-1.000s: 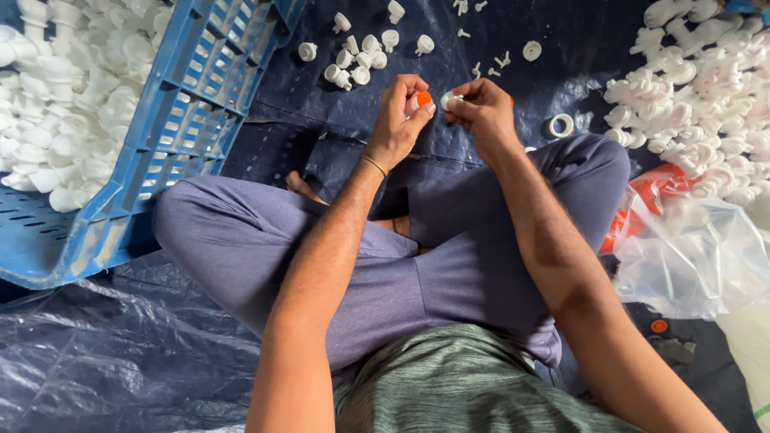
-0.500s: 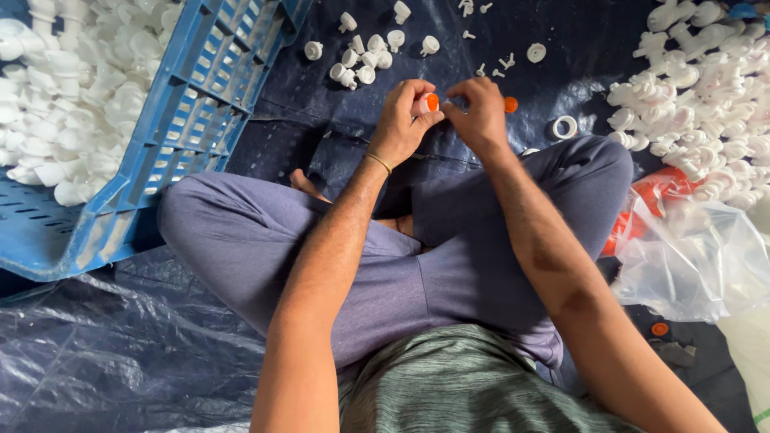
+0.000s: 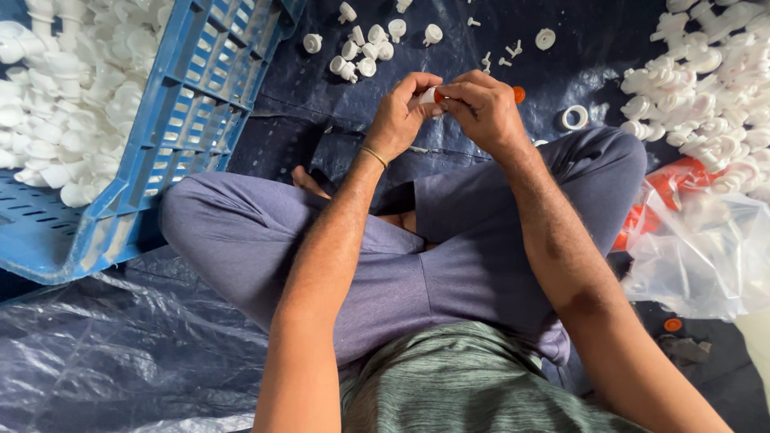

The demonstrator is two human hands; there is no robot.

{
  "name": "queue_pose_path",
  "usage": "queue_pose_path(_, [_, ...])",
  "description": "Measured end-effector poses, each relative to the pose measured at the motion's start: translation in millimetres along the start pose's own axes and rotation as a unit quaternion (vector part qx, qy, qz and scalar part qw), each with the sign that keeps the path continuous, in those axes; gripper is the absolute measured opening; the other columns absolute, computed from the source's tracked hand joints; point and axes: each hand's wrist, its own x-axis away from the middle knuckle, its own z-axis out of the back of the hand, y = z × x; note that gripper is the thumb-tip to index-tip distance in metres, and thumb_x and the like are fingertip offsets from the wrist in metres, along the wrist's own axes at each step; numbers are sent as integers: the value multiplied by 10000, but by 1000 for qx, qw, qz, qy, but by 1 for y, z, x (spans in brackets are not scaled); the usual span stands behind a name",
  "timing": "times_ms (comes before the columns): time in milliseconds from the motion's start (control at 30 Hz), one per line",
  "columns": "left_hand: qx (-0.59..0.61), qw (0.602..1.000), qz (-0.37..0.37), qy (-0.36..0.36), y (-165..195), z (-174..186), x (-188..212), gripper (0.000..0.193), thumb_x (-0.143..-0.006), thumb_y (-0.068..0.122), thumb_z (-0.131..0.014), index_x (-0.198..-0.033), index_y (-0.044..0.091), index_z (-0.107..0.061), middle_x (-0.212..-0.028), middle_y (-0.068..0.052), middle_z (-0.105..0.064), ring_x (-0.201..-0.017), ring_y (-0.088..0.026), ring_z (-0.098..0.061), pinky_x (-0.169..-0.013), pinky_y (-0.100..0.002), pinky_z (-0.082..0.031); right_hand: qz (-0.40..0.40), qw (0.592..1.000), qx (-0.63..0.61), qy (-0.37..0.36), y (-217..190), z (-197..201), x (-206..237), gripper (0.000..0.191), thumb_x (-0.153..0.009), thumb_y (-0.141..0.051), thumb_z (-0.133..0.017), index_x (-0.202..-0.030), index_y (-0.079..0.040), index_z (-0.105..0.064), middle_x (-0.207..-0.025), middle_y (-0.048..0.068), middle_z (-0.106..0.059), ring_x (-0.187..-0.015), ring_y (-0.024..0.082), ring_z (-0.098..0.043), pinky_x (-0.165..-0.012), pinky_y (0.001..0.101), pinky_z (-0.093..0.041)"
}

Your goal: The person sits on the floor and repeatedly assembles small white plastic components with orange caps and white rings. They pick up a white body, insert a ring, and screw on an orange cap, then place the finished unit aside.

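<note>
pinching a small white plastic piece (image 3: 428, 95) between left hand (image 3: 399, 120) and right hand (image 3: 481, 108), fingers closed tight around it. keeping both grips close over the dark tarp (image 3: 321, 88), pressing squarely, not twisting.

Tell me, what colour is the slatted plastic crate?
Blue; the slatted plastic crate shows clearly in the head view.

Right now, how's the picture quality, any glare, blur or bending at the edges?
Head view: soft, even light, weak shadows under the knees. Sheen on the clear plastic bag and the dark sheet. The white parts in the blue crate are nearly blown out. The left hand and right hand are sharp around a small white piece. The wide lens stretches the forearms near the bottom edge.
</note>
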Motion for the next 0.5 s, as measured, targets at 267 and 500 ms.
queue_pose_path(267, [86,995,-30,-47,5,-1,3,389,-952,111,-788,-1289,31,-609,-1169,-38,-691,-1075,-121,-646,-957,-286,-567,-13,997,-75,0,3,1,2,156,-928,35,-777,-1070,6,-718,-1075,94,-643,-904,183,-695,-750,289,-594])
queue_pose_path(500, [125,991,-4,-57,4,5,5,344,-1030,164,-651,-1337,34,-568,-1169,-7,-620,-1080,-98,-588,-963,-240,-504,-155,955,-250,35,21,-5,8,117,-1011,75,-653,-1074,-15,-692,-1097,76,-665,-932,131,-707,-775,263,-626])
